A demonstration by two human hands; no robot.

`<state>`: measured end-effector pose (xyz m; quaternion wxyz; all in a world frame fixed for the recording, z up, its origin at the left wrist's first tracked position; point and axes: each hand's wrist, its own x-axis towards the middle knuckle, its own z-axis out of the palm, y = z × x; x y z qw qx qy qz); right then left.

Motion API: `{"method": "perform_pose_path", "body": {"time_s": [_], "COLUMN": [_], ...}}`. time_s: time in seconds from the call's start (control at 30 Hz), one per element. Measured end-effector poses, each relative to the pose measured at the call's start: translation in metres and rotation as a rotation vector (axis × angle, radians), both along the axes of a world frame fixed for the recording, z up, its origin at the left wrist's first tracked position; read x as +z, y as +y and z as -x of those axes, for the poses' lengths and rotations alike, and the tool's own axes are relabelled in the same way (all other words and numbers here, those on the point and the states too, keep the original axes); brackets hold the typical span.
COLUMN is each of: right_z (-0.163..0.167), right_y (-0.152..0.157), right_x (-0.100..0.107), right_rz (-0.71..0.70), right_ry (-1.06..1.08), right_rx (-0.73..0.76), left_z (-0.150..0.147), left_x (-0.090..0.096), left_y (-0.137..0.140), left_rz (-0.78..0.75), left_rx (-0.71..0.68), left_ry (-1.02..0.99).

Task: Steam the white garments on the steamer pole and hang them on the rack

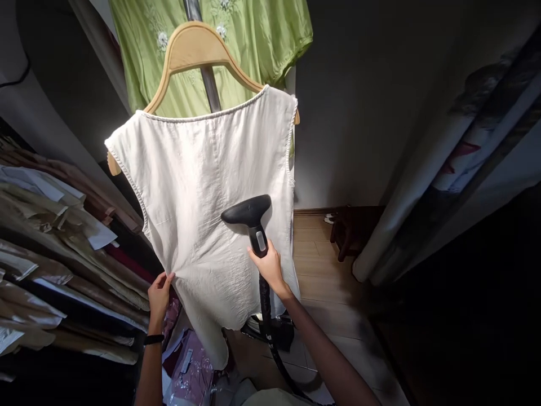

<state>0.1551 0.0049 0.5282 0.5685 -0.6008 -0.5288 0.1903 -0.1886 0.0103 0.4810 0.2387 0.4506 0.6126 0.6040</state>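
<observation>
A white sleeveless top (190, 186) hangs from a wooden hanger (196, 48) in front of me. My right hand (271, 268) is wrapped round the handle of a black garment steamer (249, 211). The steamer's head lies against or just off the lower middle of the fabric; I cannot tell which. From the handle a dark hose (266, 316) runs down toward the floor. At the top's left side edge, my left hand (159, 293) pinches the cloth and draws it outward, with creases fanning from the fingertips.
Behind the white top hangs a green blouse (279, 34) with puffed sleeves. Racks of clothes (54, 225) line the left. Plastic-wrapped garments (192, 366) lie low by my left arm. A small dark stool (353, 228) stands on the wooden floor, near a pale curtain (406, 208).
</observation>
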Motion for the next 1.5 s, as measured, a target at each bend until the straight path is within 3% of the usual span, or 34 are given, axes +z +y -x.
{"method": "perform_pose_path", "body": {"time_s": [0.2,0.3,0.37,0.5,0.77,0.87,0.97,1.17,1.27,1.4,1.5], "right_z": [0.013,0.015,0.016,0.015,0.011,0.011,0.013,0.018,0.01,-0.009,-0.022], "right_y": [-0.016,-0.024,-0.025,-0.019,0.004,0.004,0.0,-0.018,-0.029,-0.034,-0.024], "right_x": [-0.085,-0.105,-0.107,-0.081,0.029,0.035,0.006,-0.081,-0.107,-0.117,-0.099], "right_rz": [0.128,0.158,0.166,0.14,-0.046,-0.077,0.003,0.124,0.158,0.175,0.14], "right_ry": [0.02,0.013,0.012,0.017,-0.002,-0.001,0.005,0.037,0.063,0.079,0.074], "right_rx": [0.05,0.054,0.04,-0.021,-0.088,-0.082,-0.05,0.022,0.039,0.013,0.004], "left_z": [0.008,0.008,0.007,0.006,0.005,0.005,0.007,0.011,0.01,0.007,0.009], "left_x": [0.003,0.006,0.008,0.009,0.009,0.008,0.006,0.011,0.016,0.022,0.027], "left_y": [0.0,0.0,-0.001,-0.002,0.002,0.004,0.006,0.007,0.005,0.003,0.001], "left_rz": [-0.014,-0.023,-0.019,-0.006,-0.03,-0.034,-0.038,-0.023,-0.017,-0.018,-0.009], "left_rx": [0.008,-0.007,-0.024,-0.035,-0.051,-0.044,-0.039,-0.05,-0.042,-0.032,-0.018], "left_ry": [0.059,0.088,0.099,0.118,0.129,0.128,0.131,0.138,0.16,0.183,0.2]}}
